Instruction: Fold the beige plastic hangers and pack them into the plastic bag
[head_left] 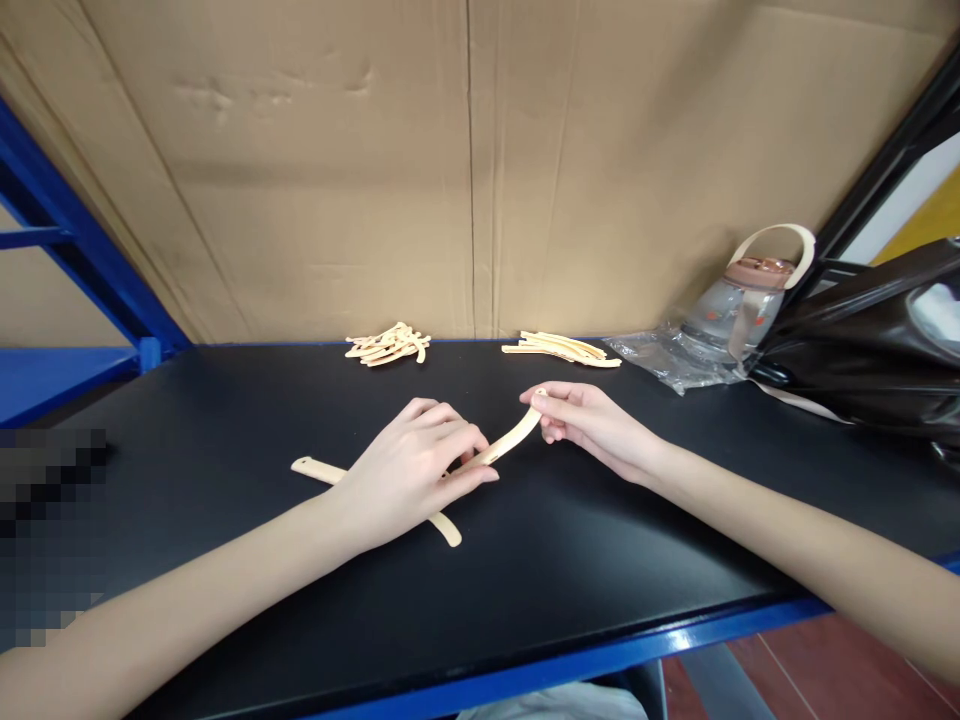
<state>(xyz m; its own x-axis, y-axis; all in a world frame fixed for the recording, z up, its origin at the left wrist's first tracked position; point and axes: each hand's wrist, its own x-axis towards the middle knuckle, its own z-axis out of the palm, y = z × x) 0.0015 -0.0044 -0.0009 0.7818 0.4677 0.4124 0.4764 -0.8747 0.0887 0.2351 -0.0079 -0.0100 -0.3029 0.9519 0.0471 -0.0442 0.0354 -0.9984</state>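
Left hand point(420, 450) and right hand point(577, 415) pinch one strip point(515, 436) behind the table's front edge point(600, 657); probably light, stiffish, best held near its ends.

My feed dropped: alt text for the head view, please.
The left hand and right hand hold a curved pale strip over a black table. Another strip lies under the left hand; behind lie a left pile and right pile of strips, with a bottle at right.

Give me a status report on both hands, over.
Left hand holding curved cream strip; right hand gripping one end. Another cream strip beneath left hand, middle hidden, possible obstruction.
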